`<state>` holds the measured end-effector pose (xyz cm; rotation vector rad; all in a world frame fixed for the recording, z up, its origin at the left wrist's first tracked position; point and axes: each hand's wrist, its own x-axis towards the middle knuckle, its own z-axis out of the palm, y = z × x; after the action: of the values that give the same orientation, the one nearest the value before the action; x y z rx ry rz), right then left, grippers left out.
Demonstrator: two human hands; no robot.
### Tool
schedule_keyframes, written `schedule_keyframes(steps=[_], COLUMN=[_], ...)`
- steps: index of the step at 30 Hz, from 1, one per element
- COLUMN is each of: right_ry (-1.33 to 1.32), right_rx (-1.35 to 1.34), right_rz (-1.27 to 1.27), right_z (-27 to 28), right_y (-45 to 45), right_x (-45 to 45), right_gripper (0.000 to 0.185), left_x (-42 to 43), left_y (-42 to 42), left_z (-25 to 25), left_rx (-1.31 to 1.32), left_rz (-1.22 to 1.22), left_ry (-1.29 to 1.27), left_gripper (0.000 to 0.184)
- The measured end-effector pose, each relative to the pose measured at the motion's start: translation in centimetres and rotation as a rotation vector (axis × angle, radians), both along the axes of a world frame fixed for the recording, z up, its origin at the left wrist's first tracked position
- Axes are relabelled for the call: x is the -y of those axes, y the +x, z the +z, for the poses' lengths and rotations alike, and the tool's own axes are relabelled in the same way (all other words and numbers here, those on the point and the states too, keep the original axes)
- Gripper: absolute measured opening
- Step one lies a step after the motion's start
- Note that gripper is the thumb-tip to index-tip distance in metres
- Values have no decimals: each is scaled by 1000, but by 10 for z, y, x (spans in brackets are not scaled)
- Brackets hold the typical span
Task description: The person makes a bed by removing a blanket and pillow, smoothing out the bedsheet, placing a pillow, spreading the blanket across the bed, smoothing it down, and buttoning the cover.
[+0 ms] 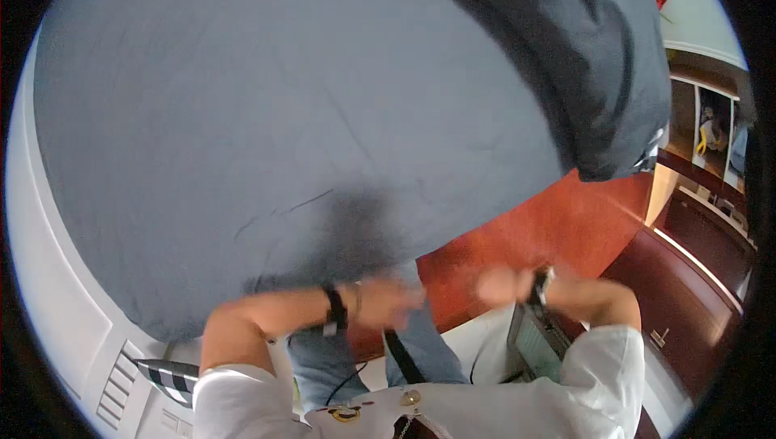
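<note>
Both hands are raised in front of the body, apart from each other and smeared by motion. My left hand (pixel 388 301), with a black band on its wrist, is over the front edge of the grey sheet (pixel 283 99) and my legs. My right hand (pixel 503 286), with a watch at its wrist, hangs above the red-brown floor (pixel 525 229). Neither hand's fingers can be made out, and nothing is visible in them. The sheet lies mostly flat, with a few creases and a dark shadow near my left hand.
A dark grey cover (pixel 590 59) lies bunched at the upper right. Dark red cabinets (pixel 679 277) and shelves with small items stand at the right. A checked black-and-white cloth (pixel 170 378) is at the lower left, beside a white frame (pixel 69 301).
</note>
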<state>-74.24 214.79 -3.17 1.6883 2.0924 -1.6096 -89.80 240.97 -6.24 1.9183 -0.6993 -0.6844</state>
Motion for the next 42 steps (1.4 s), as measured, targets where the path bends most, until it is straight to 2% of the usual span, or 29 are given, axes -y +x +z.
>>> schedule_keyframes(steps=[1,2,3,4,5,6,7,9,11,13,14,15,16,18,19,20,21,22,23,25,27,29,31,33,36,37,39,41,42], right_ry=[-8,-181,-362,-348,-619,-73,-32,473,789,882,802,718,558,219,3,-126,-226,-313,-333,-306,-107,91,407,751,735,742,695,613,556], right_rx=[97,-44,-168,-15,114,171,276,533,732,846,862,888,855,723,725,582,429,244,271,360,406,425,499,512,269,125,-185,-124,-120], right_rz=[168,114,49,28,-105,-191,-430,-489,-612,-658,-657,-662,-544,-454,-343,-250,-139,-300,-370,-515,-715,-817,-793,-877,-1297,-1418,-1574,-1516,-1512], right_z=[10,29,50,61,64,67,60,35,27,13,-13,-38,-45,-48,-28,-6,-1,22,39,40,37,44,44,38,49,38,44,53,55], right_y=[-32,-24,-16,17,49,85,110,165,191,185,175,163,128,61,28,6,-17,-24,-25,-2,46,105,170,221,267,281,274,260,255], right_x=[82,92,102,86,59,20,-18,-92,-171,-195,-190,-183,-144,-47,-17,10,66,84,91,75,19,-74,-168,-264,-392,-425,-473,-501,-510], right_gripper=[36,28,22,22,23,24,33,44,45,43,48,55,58,62,61,51,42,37,39,42,45,44,38,37,48,52,58,68,73], left_x=[9,11,-15,-41,-73,-107,-144,-221,-237,-182,-180,-116,-62,33,83,114,100,86,51,-64,-165,-262,-327,-387,-474,-495,-530,-515,-506], left_y=[-27,-39,-18,6,45,98,116,181,216,231,223,195,157,81,4,-55,-65,-75,-68,-10,8,51,95,131,161,160,155,130,114], left_z=[-8,-2,9,24,35,63,35,12,12,26,-27,-22,-29,-19,-54,-59,-48,-36,-24,42,59,134,202,252,257,236,169,105,77], left_rx=[-119,-241,-157,-96,32,-204,423,781,797,330,233,507,573,280,532,275,148,19,136,-107,41,11,-103,-37,418,427,580,74,12], left_rz=[-142,-280,-63,159,312,453,629,818,960,1362,977,844,663,4,221,-39,-38,-36,115,98,201,-116,-169,246,1265,1275,1710,1625,1573], left_ry=[4,17,-68,-150,141,355,463,764,965,1231,1028,954,667,240,46,38,-67,-169,-272,30,316,758,1167,1299,833,818,800,1197,1242], left_gripper=[39,36,35,34,36,43,52,51,49,53,54,55,60,55,26,25,27,31,33,35,42,49,54,54,57,57,64,74,75])
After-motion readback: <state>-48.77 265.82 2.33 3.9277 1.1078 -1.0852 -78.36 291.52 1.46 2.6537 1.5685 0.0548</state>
